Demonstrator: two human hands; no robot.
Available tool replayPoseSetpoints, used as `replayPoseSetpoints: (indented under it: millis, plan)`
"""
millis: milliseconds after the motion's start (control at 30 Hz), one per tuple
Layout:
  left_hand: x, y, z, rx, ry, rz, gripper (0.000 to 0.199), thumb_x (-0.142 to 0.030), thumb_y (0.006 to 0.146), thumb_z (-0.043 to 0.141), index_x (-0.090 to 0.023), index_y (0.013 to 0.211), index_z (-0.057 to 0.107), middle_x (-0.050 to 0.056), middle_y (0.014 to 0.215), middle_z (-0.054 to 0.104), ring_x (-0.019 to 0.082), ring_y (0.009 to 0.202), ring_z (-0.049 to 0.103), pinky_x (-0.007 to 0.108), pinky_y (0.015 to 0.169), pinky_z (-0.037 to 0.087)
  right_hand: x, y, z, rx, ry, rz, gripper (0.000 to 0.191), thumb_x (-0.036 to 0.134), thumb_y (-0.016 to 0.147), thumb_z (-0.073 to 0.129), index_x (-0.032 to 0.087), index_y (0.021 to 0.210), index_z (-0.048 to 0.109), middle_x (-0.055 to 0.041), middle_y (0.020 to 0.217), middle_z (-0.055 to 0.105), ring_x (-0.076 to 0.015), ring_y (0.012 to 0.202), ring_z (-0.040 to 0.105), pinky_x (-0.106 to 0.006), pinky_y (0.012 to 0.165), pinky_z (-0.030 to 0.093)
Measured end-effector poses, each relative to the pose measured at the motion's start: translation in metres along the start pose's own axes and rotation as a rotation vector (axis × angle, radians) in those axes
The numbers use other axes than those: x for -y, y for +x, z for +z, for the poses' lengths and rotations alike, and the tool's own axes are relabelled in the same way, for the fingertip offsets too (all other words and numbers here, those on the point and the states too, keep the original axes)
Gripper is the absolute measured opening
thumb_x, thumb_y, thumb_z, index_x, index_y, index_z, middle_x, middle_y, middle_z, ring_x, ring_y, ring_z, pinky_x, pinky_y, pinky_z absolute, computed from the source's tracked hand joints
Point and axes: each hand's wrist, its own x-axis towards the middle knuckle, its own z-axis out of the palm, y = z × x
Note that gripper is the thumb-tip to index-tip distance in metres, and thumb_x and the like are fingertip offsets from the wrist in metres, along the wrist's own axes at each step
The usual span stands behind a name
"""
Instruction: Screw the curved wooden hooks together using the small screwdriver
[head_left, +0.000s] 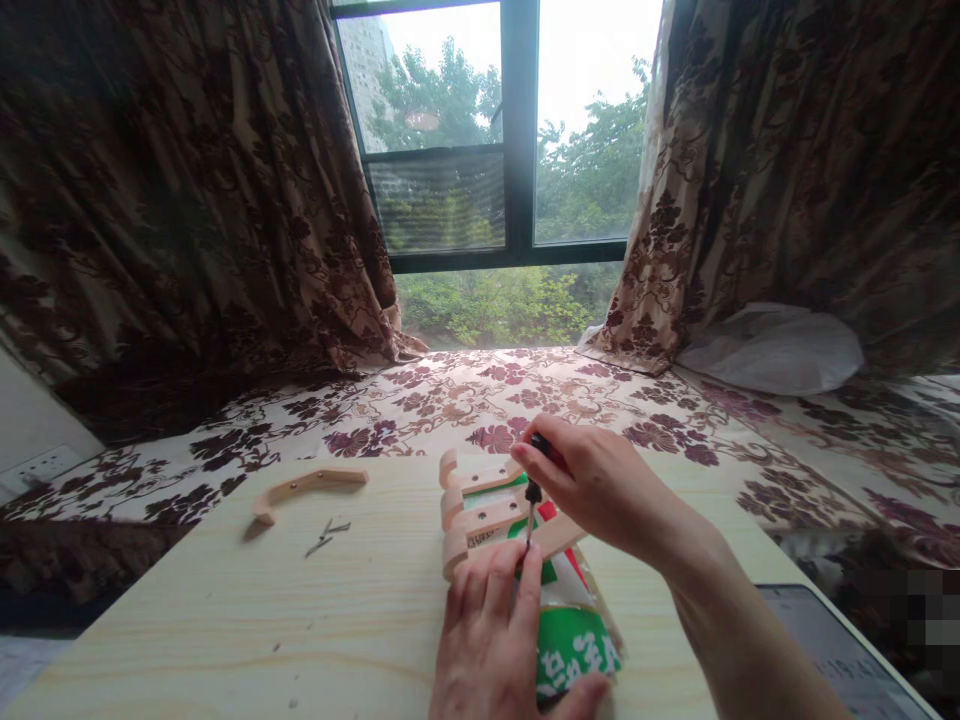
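My right hand (581, 475) grips a small screwdriver (533, 491) with a black handle, held upright. The screwdriver's tip points down at the nearest of three pale wooden hooks, beside my left index finger. Over that nearest wooden hook (559, 538) lies my left hand (491, 620), fingers bent and holding it down, thumb out to the side. Behind it, the middle wooden hook (495, 516) and the far wooden hook (480, 478) show dark holes or screw heads. Under them is a green, white and red packet (574, 640). My left fingertips partly hide the contact point.
On the pale wooden table (202, 610), a loose wooden hook (315, 481) lies at the left, near several screws (322, 541). A device with a screen (821, 650) rests at the right edge. Beyond are flowered cloth (450, 395), a white plastic bag (780, 350), curtains and a window.
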Motion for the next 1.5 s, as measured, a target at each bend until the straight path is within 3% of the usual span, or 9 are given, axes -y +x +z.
replayPoseSetpoints:
  millis: [133,367,500,600,833,1000,1100,1267,1500]
  plan:
    - [-0.001,0.003,-0.002,0.016,-0.005,0.009,0.081,-0.057,0.068,0.061,-0.014,0.133,0.041,0.011,0.129,0.051,0.03,0.119,0.044,0.042,0.098,0.038,0.001,-0.004,-0.004,0.047,0.095,-0.091,0.013,0.031,0.089,0.049,0.023,0.089,0.059,0.0025,0.066,0.059,-0.012,0.058,0.05,-0.023,0.054,0.03]
    - [-0.002,0.01,-0.01,-0.027,0.035,0.06,0.076,-0.056,0.067,0.062,-0.011,0.126,0.047,0.012,0.121,0.056,0.028,0.113,0.047,0.039,0.092,0.041,0.0,0.001,0.001,-0.006,-0.012,0.013,0.021,0.035,0.09,0.048,0.019,0.078,0.055,0.001,0.06,0.055,-0.0127,0.055,0.046,-0.025,0.054,0.027]
    - [-0.003,0.008,-0.008,-0.02,-0.006,0.007,0.075,-0.057,0.068,0.06,-0.013,0.127,0.046,0.011,0.125,0.053,0.029,0.117,0.044,0.041,0.097,0.037,0.004,-0.005,-0.006,0.065,0.088,-0.074,0.015,0.033,0.09,0.05,0.022,0.086,0.057,0.0021,0.066,0.058,-0.012,0.058,0.048,-0.024,0.055,0.029]
    - [-0.003,0.007,-0.006,-0.003,-0.017,0.006,0.075,-0.056,0.068,0.061,-0.013,0.129,0.045,0.011,0.127,0.051,0.029,0.118,0.042,0.04,0.099,0.034,0.005,-0.006,-0.005,0.077,0.126,-0.126,0.015,0.031,0.09,0.049,0.021,0.08,0.055,0.0027,0.065,0.056,-0.0109,0.058,0.045,-0.023,0.055,0.029]
    - [0.0,0.005,-0.004,0.007,-0.017,0.03,0.078,-0.055,0.067,0.061,-0.013,0.13,0.044,0.011,0.127,0.05,0.028,0.117,0.042,0.039,0.098,0.035,0.004,0.002,0.003,-0.019,0.001,0.015,0.023,0.035,0.09,0.048,0.02,0.072,0.049,0.0022,0.058,0.05,-0.0116,0.053,0.041,-0.025,0.052,0.025]
    - [-0.002,0.011,-0.011,0.005,0.011,0.049,0.077,-0.054,0.067,0.063,-0.009,0.127,0.046,0.013,0.124,0.052,0.029,0.116,0.043,0.04,0.096,0.036,0.007,-0.005,-0.006,0.06,0.089,-0.067,0.011,0.031,0.089,0.05,0.022,0.087,0.056,0.0023,0.067,0.058,-0.0121,0.06,0.048,-0.024,0.056,0.028]
    - [-0.003,0.011,-0.012,0.019,0.008,0.047,0.076,-0.052,0.066,0.065,-0.009,0.126,0.046,0.014,0.123,0.052,0.029,0.116,0.043,0.04,0.095,0.037,0.005,-0.004,-0.006,0.067,0.12,-0.086,0.012,0.03,0.089,0.049,0.021,0.083,0.055,0.0024,0.066,0.056,-0.0116,0.059,0.047,-0.023,0.055,0.028]
    - [-0.003,0.004,-0.004,0.002,-0.041,-0.003,0.076,-0.052,0.067,0.063,-0.013,0.13,0.044,0.011,0.127,0.049,0.029,0.118,0.041,0.041,0.099,0.034,0.0,0.002,0.001,-0.006,0.066,0.01,0.022,0.033,0.09,0.048,0.02,0.073,0.049,0.0024,0.059,0.05,-0.0113,0.054,0.042,-0.025,0.054,0.026]
    - [-0.004,0.007,-0.009,0.02,-0.014,0.025,0.077,-0.051,0.067,0.064,-0.01,0.129,0.045,0.012,0.127,0.05,0.029,0.119,0.041,0.039,0.099,0.033,0.005,-0.003,-0.007,0.06,0.114,-0.059,0.012,0.031,0.088,0.051,0.022,0.085,0.058,0.0023,0.064,0.056,-0.0121,0.058,0.046,-0.024,0.055,0.027]
